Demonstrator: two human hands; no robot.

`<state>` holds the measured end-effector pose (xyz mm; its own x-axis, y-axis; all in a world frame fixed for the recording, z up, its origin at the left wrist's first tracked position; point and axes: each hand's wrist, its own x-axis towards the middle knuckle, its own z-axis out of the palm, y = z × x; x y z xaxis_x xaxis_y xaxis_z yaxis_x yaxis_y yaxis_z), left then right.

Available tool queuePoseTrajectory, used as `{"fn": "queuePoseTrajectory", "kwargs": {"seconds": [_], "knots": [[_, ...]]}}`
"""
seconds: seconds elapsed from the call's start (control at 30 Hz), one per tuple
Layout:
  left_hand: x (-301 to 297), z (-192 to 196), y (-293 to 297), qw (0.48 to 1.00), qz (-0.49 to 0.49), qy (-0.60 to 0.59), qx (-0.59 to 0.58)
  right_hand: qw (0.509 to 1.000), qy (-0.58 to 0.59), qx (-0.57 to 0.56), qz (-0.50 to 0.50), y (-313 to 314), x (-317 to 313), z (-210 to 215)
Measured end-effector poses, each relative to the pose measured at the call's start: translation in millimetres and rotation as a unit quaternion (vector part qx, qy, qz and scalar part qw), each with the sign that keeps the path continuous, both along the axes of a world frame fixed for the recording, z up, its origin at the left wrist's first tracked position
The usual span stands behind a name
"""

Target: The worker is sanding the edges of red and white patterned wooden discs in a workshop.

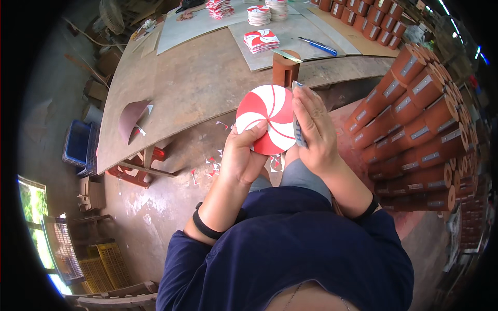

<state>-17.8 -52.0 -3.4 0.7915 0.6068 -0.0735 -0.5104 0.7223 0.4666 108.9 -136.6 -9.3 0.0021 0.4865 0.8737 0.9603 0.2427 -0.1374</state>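
Observation:
A round disc point(276, 103) with red and white swirls is tilted up in front of me. My left hand point(243, 155) grips its lower left, thumb on the printed face and fingers behind. My right hand point(319, 132) is closed, fingers stretched together, pressing a flat grey piece with blue print point(299, 132) against the disc's right edge. That piece looks like folded sandpaper. Just beyond the disc stands a brown block point(285, 72), a thin blade-like strip point(287, 56) lying on top. A stack of square swirl-printed pieces point(261, 41) rests on the table behind.
A blue utility knife point(318, 46) lies on a grey board. Round swirl stacks point(259, 15) stand farther back. Brown cylinders point(415, 124) are piled high at right. A curved brown scrap point(134, 119) sits on the table point(192, 78); paper offcuts point(212, 166) litter the floor.

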Motion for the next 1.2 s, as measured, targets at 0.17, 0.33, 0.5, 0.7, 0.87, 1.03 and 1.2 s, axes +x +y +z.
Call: {"fn": "queuePoseTrajectory", "kwargs": {"seconds": [0.17, 0.33, 0.5, 0.7, 0.87, 1.03, 1.2], "knots": [[0.1, 1.6, -2.5, 0.999, 0.043, 0.03, 0.012, 0.994, 0.086, -0.052, -0.051, 2.6, 22.6, -17.8], [-0.7, 0.5, -1.3, 0.999, 0.032, 0.02, 0.02, 0.999, 0.018, -0.007, 0.044, -4.7, -2.8, 1.0], [0.2, -2.2, -1.1, 0.999, 0.02, 0.032, -0.023, 0.993, 0.109, -0.032, -0.018, 1.3, 19.3, -23.6], [-0.2, -6.1, -2.0, 0.999, -0.016, -0.002, -0.036, 0.999, 0.014, 0.005, 0.04, -2.3, -7.7, -6.8], [4.0, -4.0, 1.1, 0.995, 0.003, 0.027, -0.094, 0.997, 0.076, -0.006, -0.028, 6.3, 13.8, -19.1], [2.1, -10.5, 2.8, 0.994, -0.019, 0.012, -0.104, 1.0, 0.004, 0.002, 0.004, 2.6, -16.6, -7.9], [2.7, -1.9, -3.0, 0.997, 0.02, 0.038, -0.062, 0.995, 0.047, -0.03, -0.081, 2.8, 10.1, -32.7]]}}
